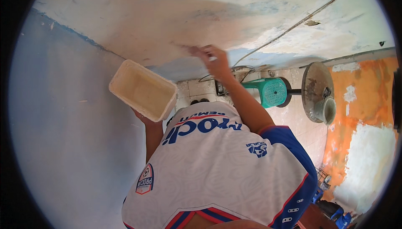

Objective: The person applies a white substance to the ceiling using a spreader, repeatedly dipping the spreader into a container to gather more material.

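My left hand [144,117] supports a cream rectangular plastic tub [147,87] from below and behind. Its fingers are mostly hidden by the tub, whose open top faces me and whose walls carry a pale coating. My right hand [215,63] is raised close to the patchy wall [167,23], to the right of the tub. The fingers are bent together and smeared by motion. A thin blurred thing [184,46] reaches from them toward the wall; its kind cannot be made out.
A blue wall [63,116] stands close on my left. Below on the right are a green plastic stool [274,93], a round table [312,80] and a grey pot [325,111]. A cable [293,27] runs along the patchy wall. Beyond is an orange wall [370,90] with white patches.
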Motion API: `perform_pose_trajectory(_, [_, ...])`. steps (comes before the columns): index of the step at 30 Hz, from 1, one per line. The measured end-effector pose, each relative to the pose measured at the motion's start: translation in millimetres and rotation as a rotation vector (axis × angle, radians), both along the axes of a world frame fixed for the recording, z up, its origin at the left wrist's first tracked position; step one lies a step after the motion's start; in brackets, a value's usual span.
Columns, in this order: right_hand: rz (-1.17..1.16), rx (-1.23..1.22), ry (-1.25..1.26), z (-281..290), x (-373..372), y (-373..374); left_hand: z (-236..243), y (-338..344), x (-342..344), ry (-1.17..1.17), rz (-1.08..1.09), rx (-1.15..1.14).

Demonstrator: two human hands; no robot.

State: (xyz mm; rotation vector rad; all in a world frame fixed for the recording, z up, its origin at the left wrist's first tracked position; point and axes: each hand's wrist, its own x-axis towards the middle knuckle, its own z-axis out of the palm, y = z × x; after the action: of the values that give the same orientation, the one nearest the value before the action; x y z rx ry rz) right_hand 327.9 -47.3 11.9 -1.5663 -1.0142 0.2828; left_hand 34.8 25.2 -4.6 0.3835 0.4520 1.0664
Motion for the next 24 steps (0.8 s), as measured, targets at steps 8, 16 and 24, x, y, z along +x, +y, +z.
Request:
perform_pose_trajectory(8, [-0.425,0.083,-0.24,27,87,-36,-10,3,-9,-0.021,0.019,-0.002])
perform_pose_trajectory(16, [-0.709,0.215,-0.065,95,120,-140,-7,11,-20,-0.027,0.03,0.004])
perform_pose_trajectory(24, [-0.203,-0.035,-0.056,-43,2,2,-14,15,-22,-0.022,-0.012,0.001])
